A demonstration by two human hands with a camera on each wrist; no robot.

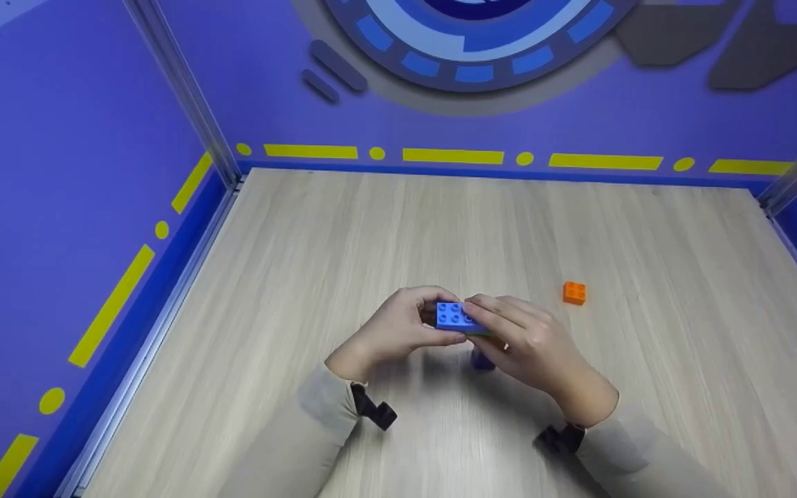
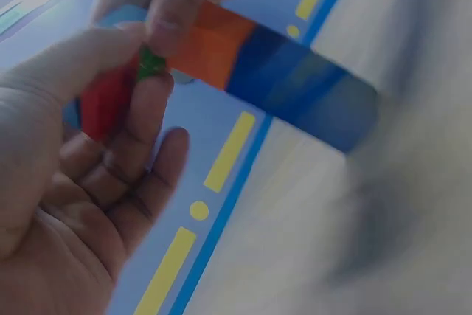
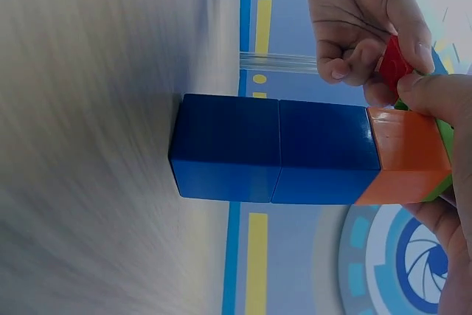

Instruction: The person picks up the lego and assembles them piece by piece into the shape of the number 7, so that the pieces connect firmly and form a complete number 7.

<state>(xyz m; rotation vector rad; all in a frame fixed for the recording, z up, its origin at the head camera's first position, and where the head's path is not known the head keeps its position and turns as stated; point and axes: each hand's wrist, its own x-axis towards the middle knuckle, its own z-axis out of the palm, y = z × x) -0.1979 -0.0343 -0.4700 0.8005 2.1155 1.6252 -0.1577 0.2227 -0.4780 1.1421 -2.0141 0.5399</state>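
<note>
A toy brick tower stands upright on the table, with two dark blue bricks [image 3: 228, 145] at the bottom, an orange brick [image 3: 409, 153] above them and a green brick [image 3: 445, 134] higher up. Across its top lies a studded blue brick [image 1: 452, 315], reaching out to the left. Under that overhang is a red brick [image 2: 107, 101], which my left hand [image 1: 395, 325] pinches between thumb and fingers together with the blue brick's end. My right hand [image 1: 526, 339] grips the tower's top, fingers over the blue brick and thumb low near the green one. Its fingers hide the blue brick's right end.
A loose orange brick [image 1: 574, 292] lies on the wooden table [image 1: 398, 228], behind and to the right of my right hand. Blue panels with yellow marks [image 1: 452, 156] wall the table at the back and sides.
</note>
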